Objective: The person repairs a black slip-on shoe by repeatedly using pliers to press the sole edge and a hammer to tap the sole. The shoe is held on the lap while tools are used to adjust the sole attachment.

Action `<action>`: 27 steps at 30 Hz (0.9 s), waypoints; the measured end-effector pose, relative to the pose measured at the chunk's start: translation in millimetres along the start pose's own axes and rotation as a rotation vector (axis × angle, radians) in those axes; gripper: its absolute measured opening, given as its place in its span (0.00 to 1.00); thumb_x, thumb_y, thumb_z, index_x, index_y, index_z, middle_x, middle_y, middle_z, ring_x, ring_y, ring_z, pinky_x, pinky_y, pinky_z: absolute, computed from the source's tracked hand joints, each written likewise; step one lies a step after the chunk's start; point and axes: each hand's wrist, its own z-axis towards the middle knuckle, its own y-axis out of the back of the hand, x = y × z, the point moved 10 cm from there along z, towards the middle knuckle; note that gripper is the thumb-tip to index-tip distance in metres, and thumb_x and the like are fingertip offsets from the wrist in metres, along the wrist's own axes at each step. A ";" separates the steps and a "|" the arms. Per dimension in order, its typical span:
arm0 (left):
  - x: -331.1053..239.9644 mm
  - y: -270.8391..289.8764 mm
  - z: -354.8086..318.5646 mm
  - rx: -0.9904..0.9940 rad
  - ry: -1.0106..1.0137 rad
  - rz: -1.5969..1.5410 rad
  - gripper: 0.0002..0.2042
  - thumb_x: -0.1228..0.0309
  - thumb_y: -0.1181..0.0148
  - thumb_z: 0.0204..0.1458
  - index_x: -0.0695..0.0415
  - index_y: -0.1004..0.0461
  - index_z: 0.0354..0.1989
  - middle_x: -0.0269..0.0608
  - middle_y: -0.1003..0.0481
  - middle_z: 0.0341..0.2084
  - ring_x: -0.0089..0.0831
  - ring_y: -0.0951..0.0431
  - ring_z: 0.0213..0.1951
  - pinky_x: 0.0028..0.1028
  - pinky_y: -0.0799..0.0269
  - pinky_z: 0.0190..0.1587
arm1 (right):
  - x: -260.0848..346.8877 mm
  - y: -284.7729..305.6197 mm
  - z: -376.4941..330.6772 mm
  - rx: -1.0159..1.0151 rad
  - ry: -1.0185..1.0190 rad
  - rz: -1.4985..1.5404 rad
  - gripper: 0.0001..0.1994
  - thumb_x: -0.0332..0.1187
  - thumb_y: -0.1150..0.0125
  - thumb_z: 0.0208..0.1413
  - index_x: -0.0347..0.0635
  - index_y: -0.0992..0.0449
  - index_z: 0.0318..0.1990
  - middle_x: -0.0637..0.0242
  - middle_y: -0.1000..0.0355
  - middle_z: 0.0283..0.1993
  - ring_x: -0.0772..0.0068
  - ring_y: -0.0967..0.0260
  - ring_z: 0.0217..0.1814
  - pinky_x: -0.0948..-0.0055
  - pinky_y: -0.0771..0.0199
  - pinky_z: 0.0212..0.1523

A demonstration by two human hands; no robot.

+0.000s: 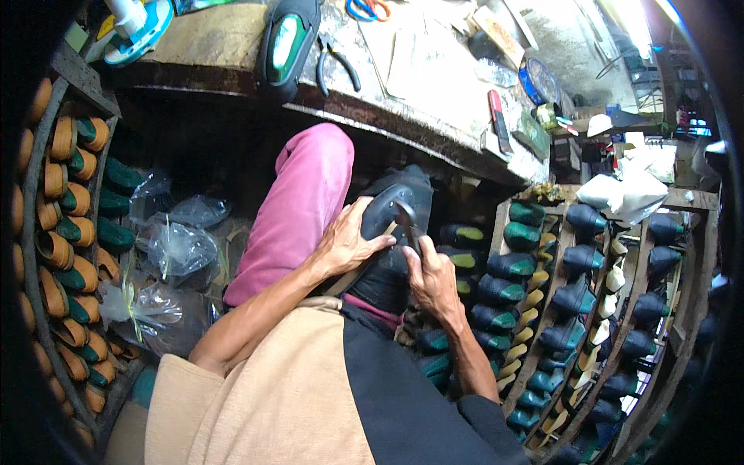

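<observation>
A dark shoe rests over my lap, sole side up as far as I can tell. My left hand is wrapped round its side, with the thumb pressed along the edge. In my right hand is a hammer, gripped with closed fingers. Its dark metal head lies against or just above the shoe's surface; I cannot tell which. Part of the handle is hidden by my fingers. Beneath the shoe, a dark cover lies over my right thigh.
Ahead stands a worn workbench bearing a black shoe, pliers, scissors and a red-handled cutter. Shoe racks flank me, orange-tan shoes left, dark shoes right. Plastic bags lie left of my leg.
</observation>
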 end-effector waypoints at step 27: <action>-112.6 38.4 51.7 0.113 -0.452 0.951 0.38 0.54 0.15 0.47 0.59 0.24 0.64 0.48 0.22 0.57 0.50 0.23 0.62 0.54 0.31 0.70 | -190.8 37.6 106.6 -0.860 -0.288 0.250 0.14 0.41 0.29 0.71 0.38 0.23 0.44 0.50 0.20 0.38 0.48 0.19 0.41 0.49 0.20 0.45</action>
